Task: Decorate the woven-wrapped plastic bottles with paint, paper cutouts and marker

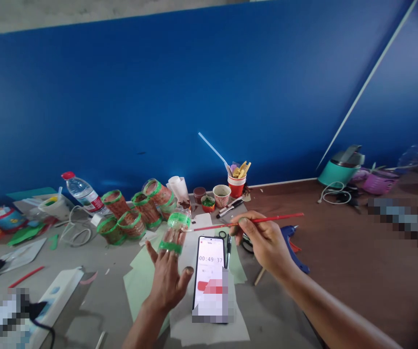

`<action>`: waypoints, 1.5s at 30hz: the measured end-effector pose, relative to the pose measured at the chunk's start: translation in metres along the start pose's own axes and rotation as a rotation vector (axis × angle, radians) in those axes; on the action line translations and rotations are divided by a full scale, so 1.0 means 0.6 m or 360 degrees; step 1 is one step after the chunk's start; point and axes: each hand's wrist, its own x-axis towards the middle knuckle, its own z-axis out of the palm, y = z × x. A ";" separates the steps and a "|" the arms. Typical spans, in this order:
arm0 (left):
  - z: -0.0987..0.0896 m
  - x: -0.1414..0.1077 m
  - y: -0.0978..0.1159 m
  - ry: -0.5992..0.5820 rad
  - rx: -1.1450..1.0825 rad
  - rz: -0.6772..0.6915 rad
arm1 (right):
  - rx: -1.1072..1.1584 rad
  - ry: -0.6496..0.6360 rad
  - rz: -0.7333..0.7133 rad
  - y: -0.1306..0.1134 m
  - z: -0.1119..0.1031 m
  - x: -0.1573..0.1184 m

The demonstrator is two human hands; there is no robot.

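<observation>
My left hand (168, 278) has its middle fingers inside a clear cylinder (174, 238) with green bands at both ends and brown paint between them. The thumb and one outer finger spread outside it. Between the thumb and fingers of my right hand (257, 237) is a thin red paintbrush (279, 216), its tip pointing left at the cylinder's side. Below and between the hands lies a phone (209, 271) showing a timer. Beyond them stand a small cup of green paint (208, 204), a cup of brown paint (199, 195) and a patterned paper cup (222, 196).
Several green-and-brown cylinders (146, 209) stand together at the left, beside a water bottle (85, 195). A red cup (237, 185) holds wooden cutlery. Right of my right hand lies a blue glue gun (293, 249). A teal pot (339, 170) stands at the back right.
</observation>
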 end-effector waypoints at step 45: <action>-0.001 0.006 0.008 -0.0155 0.0450 0.0205 | -0.0008 0.0033 0.0109 -0.003 -0.009 0.008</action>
